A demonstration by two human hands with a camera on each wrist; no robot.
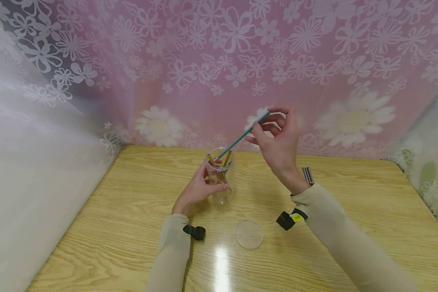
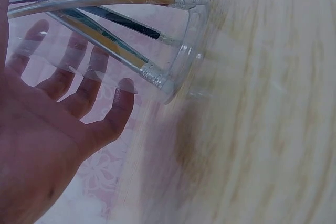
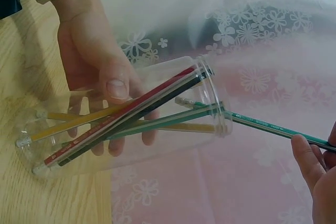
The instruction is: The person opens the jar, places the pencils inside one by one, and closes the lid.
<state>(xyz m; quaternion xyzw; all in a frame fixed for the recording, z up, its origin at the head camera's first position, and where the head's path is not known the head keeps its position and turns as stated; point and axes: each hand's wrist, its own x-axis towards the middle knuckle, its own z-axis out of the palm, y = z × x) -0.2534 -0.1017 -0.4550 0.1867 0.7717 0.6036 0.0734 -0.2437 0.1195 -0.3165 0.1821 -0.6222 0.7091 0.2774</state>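
My left hand point(image 1: 197, 188) holds a clear plastic jar point(image 1: 222, 196) upright on the table, thumb in front and fingers behind. Several pencils lean inside it, among them a red pencil point(image 3: 121, 116), a dark pencil point(image 3: 131, 121) and a yellow pencil point(image 3: 73, 125), their eraser ends at the bottom. Between thumb and fingertips my right hand point(image 1: 281, 140) pinches a green pencil point(image 1: 242, 136) near its upper end. It slants down to the left, and its eraser end point(image 3: 184, 101) is just inside the jar's mouth. The left wrist view shows the jar's base point(image 2: 184, 56) against the wood.
A clear round lid point(image 1: 249, 234) lies flat on the wooden table point(image 1: 117, 219), in front of the jar. Just beyond my right wrist, partly hidden by it, is a small striped bundle point(image 1: 308, 174). A pink flowered curtain point(image 1: 211, 81) hangs along the table's back edge.
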